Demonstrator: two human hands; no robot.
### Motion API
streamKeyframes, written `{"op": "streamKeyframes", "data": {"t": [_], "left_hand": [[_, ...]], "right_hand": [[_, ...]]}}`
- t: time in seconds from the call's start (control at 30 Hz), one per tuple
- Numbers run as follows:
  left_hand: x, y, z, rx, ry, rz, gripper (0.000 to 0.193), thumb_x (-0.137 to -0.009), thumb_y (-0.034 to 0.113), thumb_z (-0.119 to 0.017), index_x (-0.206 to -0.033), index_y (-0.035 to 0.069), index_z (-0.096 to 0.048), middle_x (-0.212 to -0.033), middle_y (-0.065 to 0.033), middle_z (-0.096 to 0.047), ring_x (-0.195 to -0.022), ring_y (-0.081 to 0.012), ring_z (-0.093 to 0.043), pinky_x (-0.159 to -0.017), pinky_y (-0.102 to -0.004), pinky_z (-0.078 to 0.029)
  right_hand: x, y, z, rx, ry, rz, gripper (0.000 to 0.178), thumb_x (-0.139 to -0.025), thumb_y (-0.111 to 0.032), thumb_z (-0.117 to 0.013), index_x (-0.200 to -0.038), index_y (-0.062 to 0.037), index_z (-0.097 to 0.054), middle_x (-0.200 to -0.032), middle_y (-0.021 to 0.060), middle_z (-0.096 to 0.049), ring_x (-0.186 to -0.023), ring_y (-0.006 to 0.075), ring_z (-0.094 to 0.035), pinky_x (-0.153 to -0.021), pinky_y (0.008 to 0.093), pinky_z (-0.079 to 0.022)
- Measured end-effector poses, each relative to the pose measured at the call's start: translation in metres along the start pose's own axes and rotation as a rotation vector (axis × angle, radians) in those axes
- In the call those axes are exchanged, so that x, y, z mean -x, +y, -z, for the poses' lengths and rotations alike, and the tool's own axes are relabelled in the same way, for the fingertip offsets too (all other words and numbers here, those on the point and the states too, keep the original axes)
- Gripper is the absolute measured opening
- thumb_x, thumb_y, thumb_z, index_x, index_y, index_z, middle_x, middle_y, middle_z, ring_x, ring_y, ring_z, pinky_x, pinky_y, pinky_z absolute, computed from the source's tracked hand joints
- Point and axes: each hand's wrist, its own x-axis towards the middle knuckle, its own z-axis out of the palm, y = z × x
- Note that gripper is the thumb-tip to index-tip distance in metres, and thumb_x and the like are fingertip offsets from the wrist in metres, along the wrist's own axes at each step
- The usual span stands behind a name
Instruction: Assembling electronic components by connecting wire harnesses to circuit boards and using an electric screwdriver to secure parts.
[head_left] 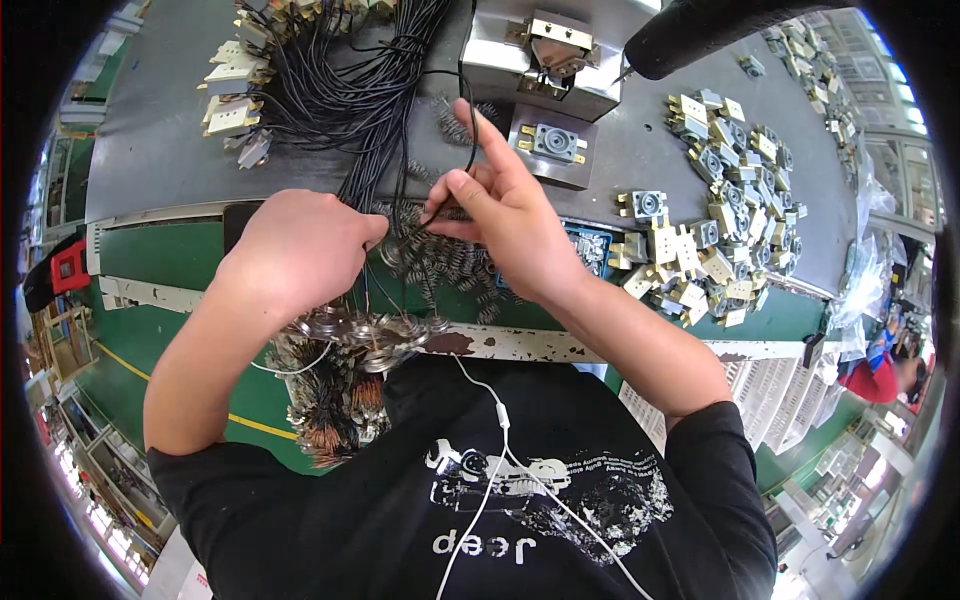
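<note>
My right hand [510,215] is closed in a pinch on a black cable [474,125], with the thumb bent in and the index finger stretched upward beside the cable's loop. Close by on the left, my left hand [305,245] is closed, its thumb and fingertips pressed together next to the hanging cables. What lies between those fingertips is hidden. A thick bundle of black cables [390,75] runs down the bench between the hands, with pale plug parts [232,75] at its far left end. Loose coil springs [445,262] lie just below and between my hands.
A metal fixture [545,65] stands at the far middle, with a grey socket part [556,143] on a block before it. A dark cylinder [690,40] juts in beside it. Socket parts [735,215] are heaped at right, near a blue tray [590,250]. Metal coils [365,330] hang at the front edge.
</note>
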Motion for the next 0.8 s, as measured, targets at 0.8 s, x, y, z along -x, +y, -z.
{"op": "streamKeyframes", "data": {"t": [0.8], "left_hand": [[-0.083, 0.032, 0.045, 0.467, 0.886, -0.522, 0.018, -0.085, 0.013, -0.077, -0.100, 0.006, -0.068, -0.092, -0.0081, -0.068, -0.085, -0.0292, -0.069, -0.074, -0.0379, -0.055]], "right_hand": [[0.067, -0.031, 0.056, 0.553, -0.208, -0.267, 0.039, -0.110, -0.017, -0.049, -0.148, -0.0093, -0.051, -0.083, 0.0020, -0.068, -0.059, 0.0072, -0.054, -0.059, 0.0247, -0.047]]}}
